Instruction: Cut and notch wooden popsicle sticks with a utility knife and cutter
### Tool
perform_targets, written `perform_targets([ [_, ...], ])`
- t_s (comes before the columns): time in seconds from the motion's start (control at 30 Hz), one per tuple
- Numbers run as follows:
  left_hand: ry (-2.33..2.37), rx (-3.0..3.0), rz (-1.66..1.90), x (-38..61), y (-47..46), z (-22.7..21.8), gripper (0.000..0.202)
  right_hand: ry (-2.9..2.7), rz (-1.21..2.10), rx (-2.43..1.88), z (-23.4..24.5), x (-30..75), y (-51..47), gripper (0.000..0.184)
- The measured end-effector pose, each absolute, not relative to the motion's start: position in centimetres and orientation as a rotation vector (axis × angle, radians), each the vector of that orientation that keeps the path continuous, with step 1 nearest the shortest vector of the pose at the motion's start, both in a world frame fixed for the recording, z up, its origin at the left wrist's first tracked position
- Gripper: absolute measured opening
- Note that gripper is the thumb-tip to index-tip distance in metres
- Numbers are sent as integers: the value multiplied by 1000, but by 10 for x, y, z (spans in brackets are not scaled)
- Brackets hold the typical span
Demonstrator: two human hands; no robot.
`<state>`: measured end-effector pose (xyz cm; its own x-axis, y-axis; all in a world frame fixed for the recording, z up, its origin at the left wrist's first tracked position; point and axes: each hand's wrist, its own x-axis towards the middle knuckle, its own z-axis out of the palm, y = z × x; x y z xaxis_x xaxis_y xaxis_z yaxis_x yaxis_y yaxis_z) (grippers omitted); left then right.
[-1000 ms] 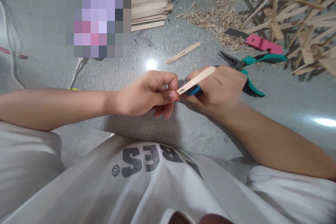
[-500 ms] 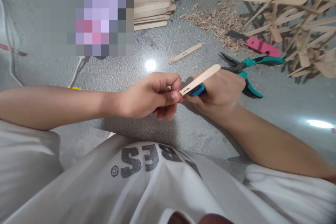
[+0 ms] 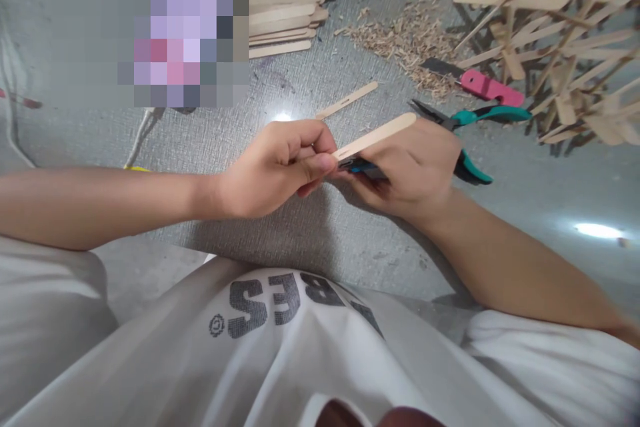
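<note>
My left hand pinches the near end of a flat wooden stick between thumb and fingers. The stick slants up to the right across my right hand. That hand is closed round a small blue-handled tool, probably a knife, whose tip meets the stick's near end. Both hands hover above the grey floor, in front of my white shirt.
Teal-handled pliers lie just right of my right hand. A pink-handled cutter and wood shavings lie beyond. A loose stick, a stack of sticks and a tangled stick pile sit further back.
Both hands have shifted slightly up and left with the stick. The right hand has closed in, so less of the blue tool shows under the stick.
</note>
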<state>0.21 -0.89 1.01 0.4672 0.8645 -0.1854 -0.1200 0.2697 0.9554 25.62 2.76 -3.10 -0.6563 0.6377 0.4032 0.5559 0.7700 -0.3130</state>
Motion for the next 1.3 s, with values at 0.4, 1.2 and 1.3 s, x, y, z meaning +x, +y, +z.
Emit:
perform_targets([
  [0.4,916,1222,680,1,-6,15,22,-2350,7,-704,-42,255,30,46],
  [1.2,826,1303,660,-3,-1,12,24,-2257,-123,-495,-27,249,35,19],
  [1.3,818,1314,633,-4,0,14,23,-2253,-99,-453,-24,247,38,22],
])
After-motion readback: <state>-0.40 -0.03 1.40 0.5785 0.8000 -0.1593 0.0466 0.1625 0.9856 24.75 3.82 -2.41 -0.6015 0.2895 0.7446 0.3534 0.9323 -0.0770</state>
